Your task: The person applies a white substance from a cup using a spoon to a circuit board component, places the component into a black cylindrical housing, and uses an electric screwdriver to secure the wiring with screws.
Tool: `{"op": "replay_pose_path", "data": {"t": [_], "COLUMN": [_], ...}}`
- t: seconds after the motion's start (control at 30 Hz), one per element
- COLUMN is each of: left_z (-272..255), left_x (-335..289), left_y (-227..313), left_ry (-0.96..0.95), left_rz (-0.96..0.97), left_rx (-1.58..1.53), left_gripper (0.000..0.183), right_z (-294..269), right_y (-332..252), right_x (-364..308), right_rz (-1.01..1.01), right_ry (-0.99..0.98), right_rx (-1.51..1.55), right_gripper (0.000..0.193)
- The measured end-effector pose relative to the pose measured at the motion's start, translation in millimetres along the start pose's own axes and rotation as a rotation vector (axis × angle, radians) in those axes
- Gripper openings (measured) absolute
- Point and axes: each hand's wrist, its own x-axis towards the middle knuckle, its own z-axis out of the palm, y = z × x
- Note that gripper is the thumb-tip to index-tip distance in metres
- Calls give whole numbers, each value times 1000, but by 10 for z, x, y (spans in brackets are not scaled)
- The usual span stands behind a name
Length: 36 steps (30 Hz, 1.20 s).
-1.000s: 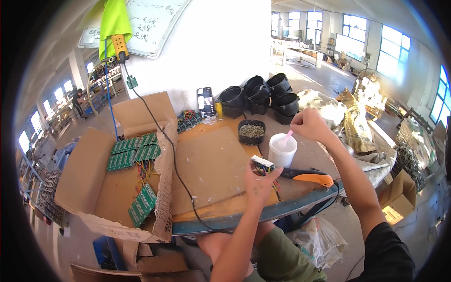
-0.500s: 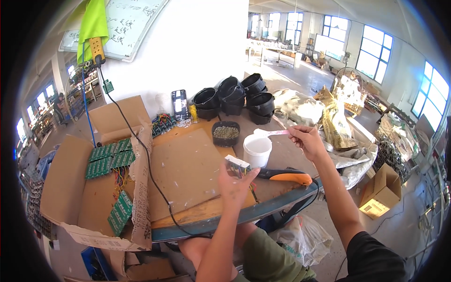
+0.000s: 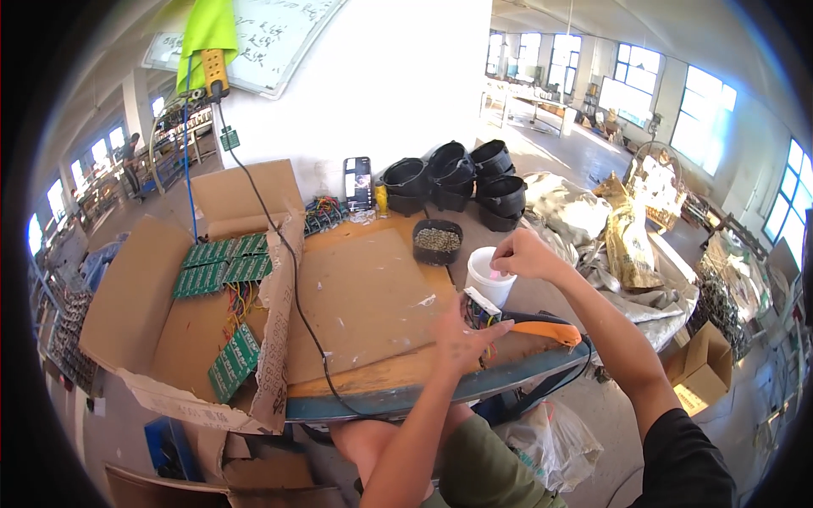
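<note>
My left hand is closed around a small wired part with a white top and coloured wires below it. At the rim of a white tub, my right hand pinches a thin pink-and-white stick, whose lower end is down inside the tub. The tub's contents are hidden. Just right of the left fingers lies a corded hand tool with an orange and black body. Behind the tub stands a black dish with many small greenish-brown pieces.
An open cardboard box with green circuit boards stands left, a black cable running over its edge. Flat cardboard covers the bench. Behind are a phone, black round housings and coloured wires; sacks lie right.
My right hand has come left and lowered the stick from above the tub into it. My left hand still holds the wired part beside the tub. The whole view has shifted.
</note>
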Motion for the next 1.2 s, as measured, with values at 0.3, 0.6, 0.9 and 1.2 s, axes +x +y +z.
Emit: {"op": "replay_pose_path", "data": {"t": [0.3, 0.6, 0.9, 1.2], "left_z": [48, 78, -86, -103], "left_x": [45, 32, 2, -66], "left_y": [-283, -221, -12, 141], "left_ry": [-42, 54, 328, 463], "left_rz": [8, -16, 96, 181], "left_rx": [-125, -186, -206, -9], "left_gripper": [79, 81, 81, 78], "right_z": [61, -146, 19, 564], "right_y": [21, 560, 167, -184], "right_x": [28, -212, -778, -1246], "right_rz": [197, 408, 336, 403], "right_ry": [2, 216, 260, 329], "right_rx": [283, 803, 1275, 1613], "right_gripper": [17, 16, 18, 24]}}
